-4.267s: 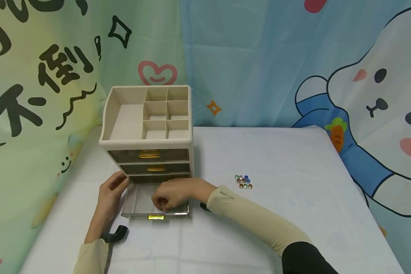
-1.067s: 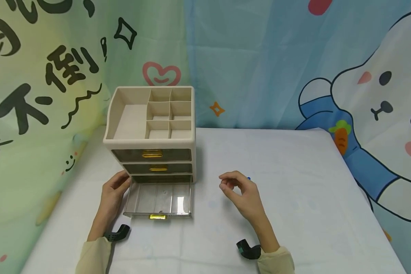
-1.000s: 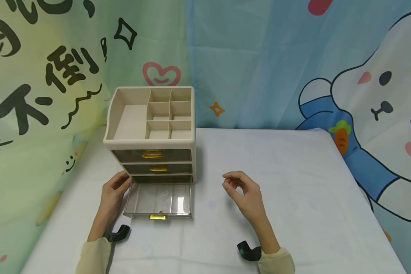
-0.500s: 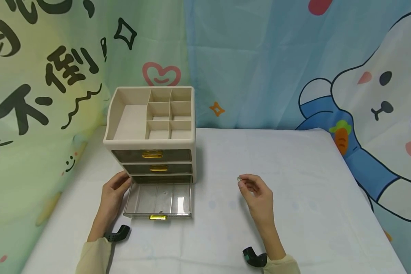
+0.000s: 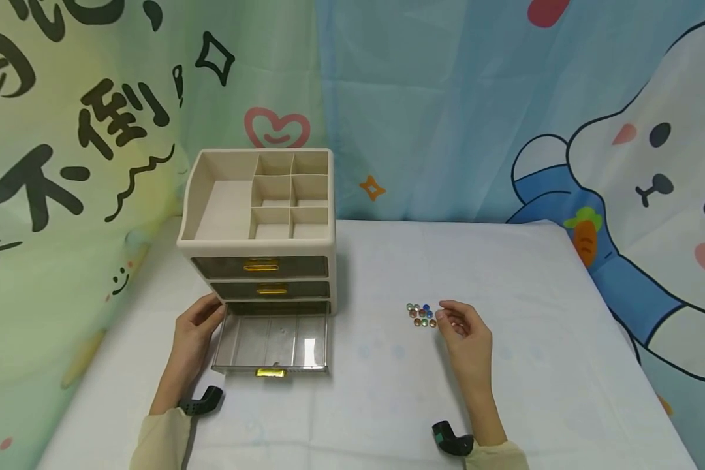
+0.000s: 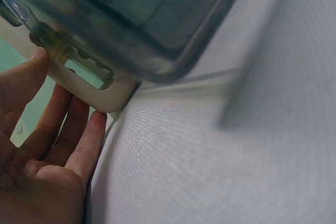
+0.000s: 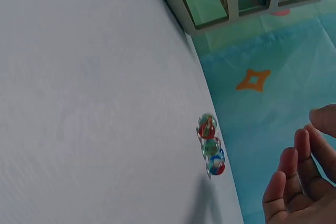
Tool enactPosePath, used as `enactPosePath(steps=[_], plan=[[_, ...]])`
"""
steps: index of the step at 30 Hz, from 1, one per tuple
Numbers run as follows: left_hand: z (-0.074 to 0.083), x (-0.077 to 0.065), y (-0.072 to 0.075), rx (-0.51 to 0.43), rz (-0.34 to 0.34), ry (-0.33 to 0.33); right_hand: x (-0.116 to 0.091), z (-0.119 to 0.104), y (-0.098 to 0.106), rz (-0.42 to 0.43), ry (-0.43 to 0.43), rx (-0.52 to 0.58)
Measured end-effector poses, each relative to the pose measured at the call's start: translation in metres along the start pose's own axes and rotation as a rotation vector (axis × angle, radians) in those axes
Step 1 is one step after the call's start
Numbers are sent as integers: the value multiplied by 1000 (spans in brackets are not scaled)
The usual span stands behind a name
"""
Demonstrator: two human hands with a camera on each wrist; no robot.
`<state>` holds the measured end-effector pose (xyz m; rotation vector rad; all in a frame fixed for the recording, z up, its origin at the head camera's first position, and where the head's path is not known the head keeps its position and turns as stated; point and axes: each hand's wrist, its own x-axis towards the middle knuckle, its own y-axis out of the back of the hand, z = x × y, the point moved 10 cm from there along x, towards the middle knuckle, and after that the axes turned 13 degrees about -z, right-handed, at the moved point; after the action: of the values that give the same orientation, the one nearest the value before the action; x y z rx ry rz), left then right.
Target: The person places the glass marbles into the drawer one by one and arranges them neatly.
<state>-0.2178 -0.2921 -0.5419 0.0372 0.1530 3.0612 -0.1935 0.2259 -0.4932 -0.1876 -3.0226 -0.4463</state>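
Observation:
My left hand (image 5: pixel 195 333) rests at the lower left side of a cream desktop organizer (image 5: pixel 214 243). In the left wrist view its thumb and nearly straight fingers (image 6: pixel 86 145) touch the organizer's side. The clear bottom drawer (image 5: pixel 252 336), with a gold handle (image 5: pixel 270 373), is pulled out beside that hand, and a small roundish thing (image 5: pixel 276 365) lies near its front wall. My right hand (image 5: pixel 467 339) is just right of a cluster of glass marbles (image 5: pixel 422 314), its fingers relaxed. Nothing shows between thumb and fingertips in the right wrist view, where the marbles (image 7: pixel 211 145) stand left of the hand.
Two upper drawers with gold handles (image 5: pixel 261 267) are closed. The organizer's top has open compartments (image 5: pixel 272 189). A white cloth covers the table (image 5: pixel 540 294), backed by a printed curtain (image 5: pixel 411 117). Each wrist wears a black camera mount (image 5: pixel 454 440).
My right hand left the drawer, went over the marbles, then slid right, uncovering the whole cluster. My left hand stayed at the organizer's side; the drawer stayed out.

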Motion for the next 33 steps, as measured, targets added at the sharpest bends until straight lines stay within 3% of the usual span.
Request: enactPosePath(steps=[9,18,33], plan=[[-3,-1,0,-20,-3,8,8,12,4,-52,-50,-128],[-1,-1,0,7,-9,14,11,25,-3,-150,-154,-290],[0,-1,-1,3,-10,18,14,26,-13,-217,-176,-468]])
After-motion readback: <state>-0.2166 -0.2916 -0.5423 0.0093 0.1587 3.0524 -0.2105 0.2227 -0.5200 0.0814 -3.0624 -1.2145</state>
